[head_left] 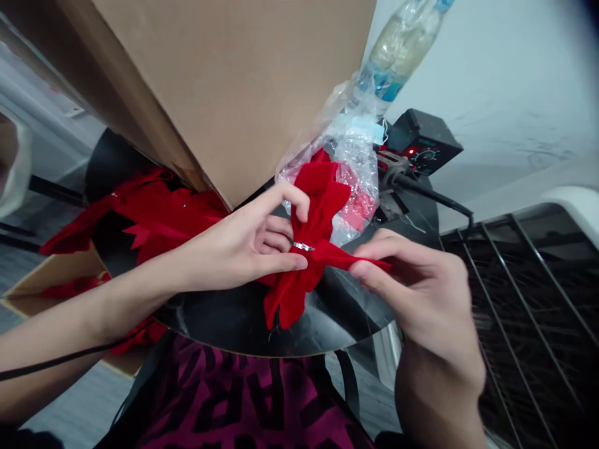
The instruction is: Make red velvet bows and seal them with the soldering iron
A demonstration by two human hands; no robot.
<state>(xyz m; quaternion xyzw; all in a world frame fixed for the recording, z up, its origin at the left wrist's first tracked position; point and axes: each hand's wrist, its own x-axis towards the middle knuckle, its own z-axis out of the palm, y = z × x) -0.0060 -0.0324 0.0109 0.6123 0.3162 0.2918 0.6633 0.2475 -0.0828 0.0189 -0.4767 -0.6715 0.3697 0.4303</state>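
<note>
A red fabric bow (320, 190) with a shiny silver band (303, 246) at its middle is held over a round black table (219, 318). My left hand (269, 240) is closed at the band, its thumb and bent fingers gripping the gathered middle of the bow. Between the thumb and fingers of my right hand (416, 280) is pinched a narrow red tail (344, 254) that runs out from the bow's centre. More red fabric pieces (163, 212) lie on the table to the left, partly behind my left forearm.
A large cardboard box (243, 81) stands on the table. Clear plastic wrap (353, 162), a bottle (397, 50) and a black control box (423, 143) with a red light are behind on the right. A dark rack (528, 299) stands right; a lower carton (35, 274) sits left.
</note>
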